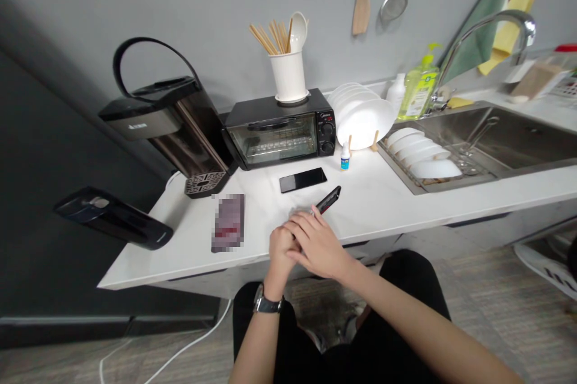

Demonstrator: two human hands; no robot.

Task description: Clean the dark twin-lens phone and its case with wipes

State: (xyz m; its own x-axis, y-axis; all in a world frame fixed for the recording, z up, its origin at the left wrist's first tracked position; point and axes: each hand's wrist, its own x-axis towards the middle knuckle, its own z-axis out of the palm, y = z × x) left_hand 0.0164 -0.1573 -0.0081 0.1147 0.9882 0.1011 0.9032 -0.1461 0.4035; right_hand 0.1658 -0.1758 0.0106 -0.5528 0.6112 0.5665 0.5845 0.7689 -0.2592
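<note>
My left hand (280, 247), with a watch on its wrist, is closed beside the counter's front edge, and a small dark patch shows between the hands. Wrapped over its fingers lies my right hand (321, 247). Just beyond them a slim black object with red marks (330, 199) slants up to the right; its near end is hidden, and whether a hand touches it is unclear. A black phone (303, 180) lies flat behind. To the left is a pixelated purplish item (229, 223). A small white and blue bottle (345, 157) stands upright.
On the white counter (270, 204) are a dark bottle (112, 219), a black dispenser (175, 128) and a toaster oven (279, 137) bearing a white cup (289, 76) of chopsticks. White plates (366, 122) stand in a rack. Bowls (424, 155) sit by the sink (518, 143).
</note>
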